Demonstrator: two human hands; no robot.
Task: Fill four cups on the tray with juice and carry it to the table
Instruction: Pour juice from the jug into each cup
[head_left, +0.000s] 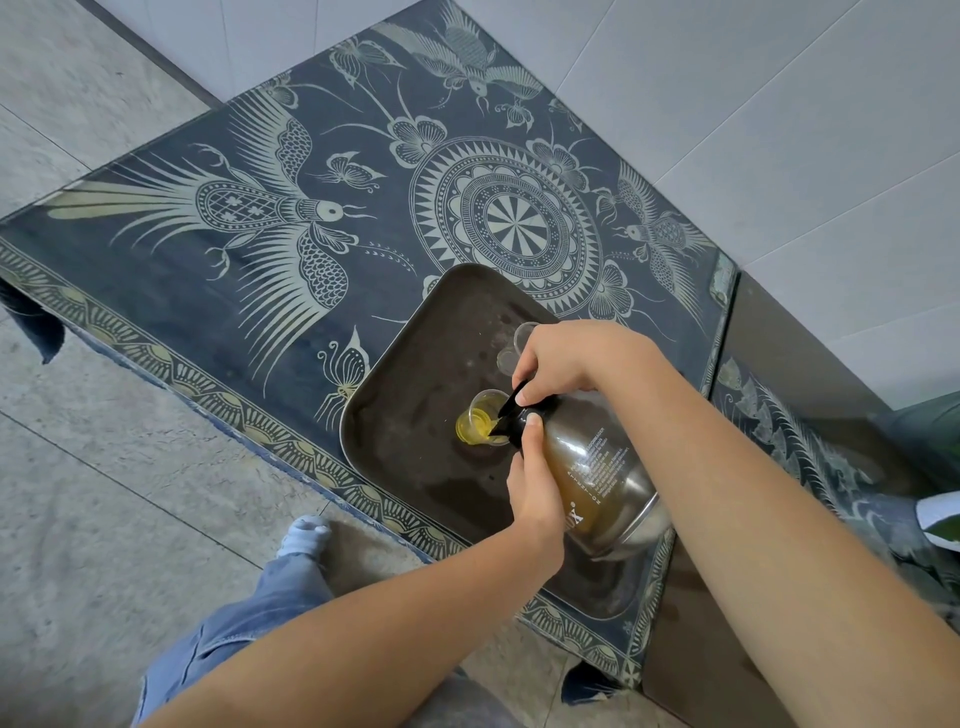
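A jug (597, 467) of amber juice tips over a dark tray (415, 364) as we pour into a clear cup (483, 418). The cup stands near the tray's middle, with yellow juice pooled in its bottom. The jug is glass with white lettering, a steel base and a black top (519, 415), and its spout sits at the cup's rim.

Our left hand (535, 483) is wrapped round the jug's neck, thumb against the black top. Our right hand (561, 364) comes from above and pinches the black top between thumb and fingers.

The tray lies at the near right corner of a table (260, 260) draped in blue cloth printed with pale birds, butterflies and a round medallion. The tray's near rim runs just beside the table's near edge, where the cloth's border hangs over. More cloth stretches left and beyond the tray.

We count one jug, one tray and two cups for certain. The second cup (522, 335) is clear and stands just behind our right hand, partly hidden; whether others stand behind it we cannot tell.

Grey floor tiles (104, 493) spread to the left and white wall tiles (779, 104) rise beyond. One jeans-clad leg (249, 623) and a white-socked foot (304, 535) stand close to the table's near edge.
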